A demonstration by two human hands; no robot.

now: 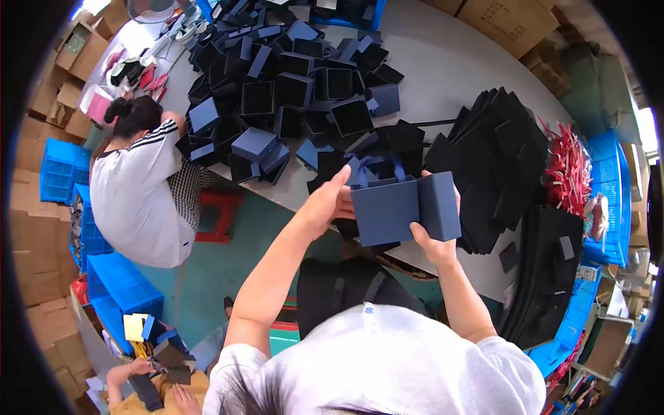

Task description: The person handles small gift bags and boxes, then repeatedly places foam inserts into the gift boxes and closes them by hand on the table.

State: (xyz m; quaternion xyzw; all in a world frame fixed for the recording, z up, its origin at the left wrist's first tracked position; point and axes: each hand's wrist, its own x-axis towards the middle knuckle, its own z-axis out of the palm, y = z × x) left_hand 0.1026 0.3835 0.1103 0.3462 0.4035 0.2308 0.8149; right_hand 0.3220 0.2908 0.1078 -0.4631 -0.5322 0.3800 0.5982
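Observation:
A dark blue box (386, 213) with a blue ribbon loop (377, 163) on its top is held up over the near edge of the table. My left hand (326, 200) is at the box's left side, thumb raised, with its fingers partly behind the box. At the right part of the box, my right hand (434, 242) grips it, thumb on the front and fingertips at the upper back edge. Behind the box lie a heap of small dark blue boxes (294, 90) and, to the right, stacked black sheets (491, 159).
The grey table (443, 69) bears red ribbons (568, 169) at the right, near a blue crate (609, 194). A co-worker in white (142, 187) sits at the left by a red stool (220, 216). Another co-worker's hands (142, 366) hold box parts at the lower left, near blue crates (124, 290).

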